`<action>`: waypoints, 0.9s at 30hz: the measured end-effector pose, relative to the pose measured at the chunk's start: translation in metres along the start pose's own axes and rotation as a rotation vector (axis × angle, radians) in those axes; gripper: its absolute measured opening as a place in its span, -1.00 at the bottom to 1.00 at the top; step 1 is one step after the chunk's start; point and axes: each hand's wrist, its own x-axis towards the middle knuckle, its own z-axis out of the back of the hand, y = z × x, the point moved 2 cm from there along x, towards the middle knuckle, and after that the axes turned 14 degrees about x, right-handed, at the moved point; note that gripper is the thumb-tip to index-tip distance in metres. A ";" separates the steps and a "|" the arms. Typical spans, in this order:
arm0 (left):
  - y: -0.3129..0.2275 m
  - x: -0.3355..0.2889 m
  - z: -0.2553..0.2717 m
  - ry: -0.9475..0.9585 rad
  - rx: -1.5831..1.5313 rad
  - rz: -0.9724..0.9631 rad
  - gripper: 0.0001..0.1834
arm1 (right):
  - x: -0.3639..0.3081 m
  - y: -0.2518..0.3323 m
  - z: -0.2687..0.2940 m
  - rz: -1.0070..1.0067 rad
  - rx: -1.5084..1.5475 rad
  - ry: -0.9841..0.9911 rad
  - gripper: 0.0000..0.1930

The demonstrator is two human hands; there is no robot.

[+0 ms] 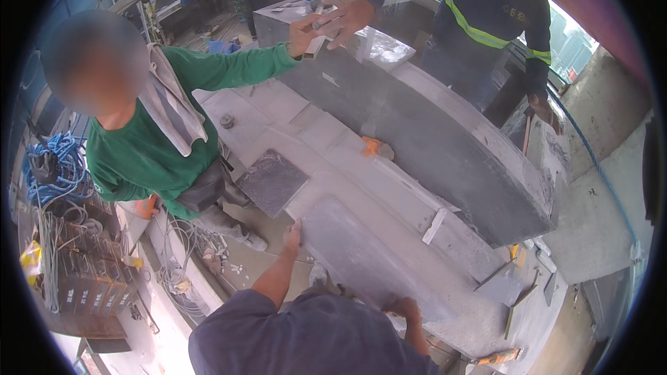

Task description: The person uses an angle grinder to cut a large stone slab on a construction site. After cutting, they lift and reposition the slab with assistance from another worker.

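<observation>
A long grey slab (372, 257), smooth and dusty, lies tilted in front of me over the pale stone ledge. My left hand (292, 235) grips its left end, with the thumb side at the edge. At the slab's near right edge, my right hand (405, 309) is curled round the rim, its fingers partly hidden. A darker square tile (272, 182) rests just beyond the slab's left end.
A person in a green shirt (149, 160) stands left, hand meeting that of another person in a striped dark jacket (465, 14) across a dark curved wall (410, 139). Blue rope (59, 167) and stacked weights (97, 292) lie left; an orange-handled tool (497, 356) lies near right.
</observation>
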 end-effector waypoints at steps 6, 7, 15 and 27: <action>0.023 0.015 0.017 -0.146 0.012 -0.098 -0.04 | -0.004 -0.014 0.025 -0.044 0.573 0.142 -0.47; 0.022 0.010 0.018 -0.400 0.387 -0.205 -0.08 | -0.007 -0.021 0.031 -0.057 0.676 0.161 -0.50; -0.050 -0.107 -0.057 -0.609 1.150 -0.728 -0.31 | -0.044 -0.178 0.054 -0.034 0.991 -0.695 -0.54; -0.226 -0.310 -0.347 0.144 0.794 -1.531 -0.54 | -0.042 -0.316 0.053 -0.386 0.605 -1.339 -0.27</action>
